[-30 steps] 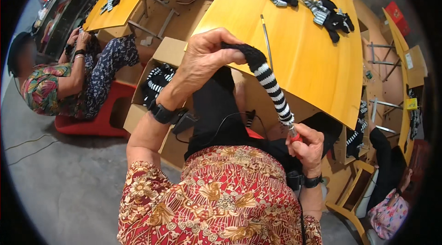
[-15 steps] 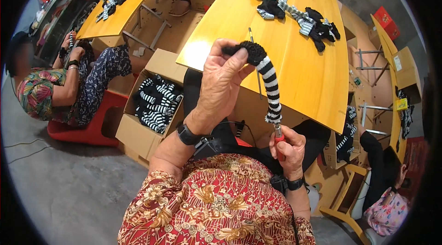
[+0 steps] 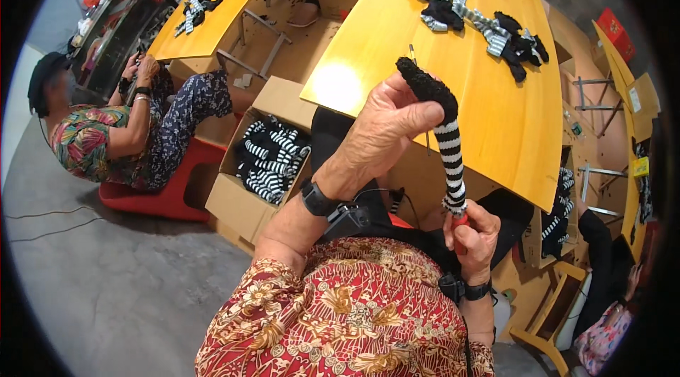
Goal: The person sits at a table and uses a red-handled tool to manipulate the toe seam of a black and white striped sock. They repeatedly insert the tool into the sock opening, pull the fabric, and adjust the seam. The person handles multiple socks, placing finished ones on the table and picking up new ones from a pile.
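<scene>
While the left grip [image 3: 389, 122] pinches its fuzzy black end, thumb in front, a slim knit tube [image 3: 451, 154] hangs between the two hands; its middle is banded black and white in a close knit, and its pale, frilled cuff lies at the right grip [image 3: 476, 233], which is closed around a smooth red handle [image 3: 460, 220]; the tube's long axis runs from that cuff upward and slightly left, bending at the left thumb so that the rounded black tip points up and left, past the left grip; behind the left grip a thin, straight rod [image 3: 412, 58] shows; beyond both hands spreads a glossy yellow worktop [image 3: 506, 129], bearing crumpled, soft knit pieces [image 3: 453, 7]; left of the left grip, an open cardboard box [image 3: 241, 212] holds heaped striped knits [image 3: 273, 157].
</scene>
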The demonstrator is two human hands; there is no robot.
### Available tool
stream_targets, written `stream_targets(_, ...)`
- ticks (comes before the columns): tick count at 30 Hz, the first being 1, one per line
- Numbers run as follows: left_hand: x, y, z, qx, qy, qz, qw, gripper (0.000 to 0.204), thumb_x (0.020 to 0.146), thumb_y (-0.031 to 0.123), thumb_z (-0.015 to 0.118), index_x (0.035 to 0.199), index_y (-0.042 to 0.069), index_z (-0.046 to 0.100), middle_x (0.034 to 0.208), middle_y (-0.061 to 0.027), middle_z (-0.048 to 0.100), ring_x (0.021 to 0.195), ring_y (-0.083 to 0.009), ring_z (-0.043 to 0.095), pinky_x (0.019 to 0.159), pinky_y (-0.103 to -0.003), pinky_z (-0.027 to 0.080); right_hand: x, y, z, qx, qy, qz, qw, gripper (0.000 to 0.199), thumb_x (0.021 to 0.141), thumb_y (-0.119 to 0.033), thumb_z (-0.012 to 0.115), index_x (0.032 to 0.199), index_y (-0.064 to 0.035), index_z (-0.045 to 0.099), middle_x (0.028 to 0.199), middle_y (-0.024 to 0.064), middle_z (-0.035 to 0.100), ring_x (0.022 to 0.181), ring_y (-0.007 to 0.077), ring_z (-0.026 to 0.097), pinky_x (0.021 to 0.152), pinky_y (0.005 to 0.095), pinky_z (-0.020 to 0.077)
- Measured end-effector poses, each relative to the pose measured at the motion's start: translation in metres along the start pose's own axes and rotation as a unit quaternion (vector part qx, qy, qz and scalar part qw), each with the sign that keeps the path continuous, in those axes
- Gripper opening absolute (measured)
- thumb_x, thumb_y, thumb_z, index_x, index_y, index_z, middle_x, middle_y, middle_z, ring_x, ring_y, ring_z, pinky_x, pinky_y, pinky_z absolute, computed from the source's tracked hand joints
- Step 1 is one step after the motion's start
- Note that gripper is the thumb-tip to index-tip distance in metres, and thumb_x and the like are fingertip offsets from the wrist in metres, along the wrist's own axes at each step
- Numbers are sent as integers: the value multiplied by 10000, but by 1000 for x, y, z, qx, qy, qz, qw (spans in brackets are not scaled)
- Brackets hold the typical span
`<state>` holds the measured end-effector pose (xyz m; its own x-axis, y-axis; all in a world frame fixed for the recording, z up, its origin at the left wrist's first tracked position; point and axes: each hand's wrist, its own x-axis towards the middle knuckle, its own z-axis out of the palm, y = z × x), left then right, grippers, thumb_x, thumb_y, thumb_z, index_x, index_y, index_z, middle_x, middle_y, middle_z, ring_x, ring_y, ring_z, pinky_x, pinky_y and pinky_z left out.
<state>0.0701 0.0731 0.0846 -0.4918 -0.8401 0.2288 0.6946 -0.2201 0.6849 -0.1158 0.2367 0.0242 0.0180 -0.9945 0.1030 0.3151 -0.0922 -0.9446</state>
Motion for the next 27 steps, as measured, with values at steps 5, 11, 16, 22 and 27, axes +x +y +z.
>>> stream_targets(5,-2,-12,8,-38,62,121,990,181,926,86,615,1105,66,593,1074,-54,654,992,-154,623,914,-335,485,-8,11,2,41,25,6,999,418,828,-32,592,1246,-14,594,848,142,643,562,130,559,480,236,441)
stream_targets(11,8,-23,21,-13,134,156,979,126,926,84,621,1045,98,583,992,-39,673,908,-122,650,815,-283,545,-2,5,7,28,51,-17,998,404,840,-31,586,1242,9,589,851,138,640,573,127,563,480,234,442)
stream_targets(16,3,-18,9,18,117,115,986,147,936,72,594,1071,118,558,1071,-58,659,985,-171,639,866,-356,525,-4,-1,9,-15,57,-29,998,389,830,-1,591,1219,7,609,838,96,625,576,111,556,489,220,433)
stream_targets(22,6,-25,21,15,143,197,970,195,883,57,675,1040,69,560,1006,-54,675,904,-127,647,805,-285,541,-3,-2,17,-81,96,-43,991,367,826,19,604,1193,30,616,802,65,603,570,97,549,499,216,431)
stream_targets(27,5,-18,10,63,124,140,980,276,837,-1,705,1065,60,562,988,-51,671,897,-133,646,815,-278,538,-6,-5,17,-176,100,-61,977,355,815,3,638,1169,31,626,785,52,597,603,99,551,535,228,432)
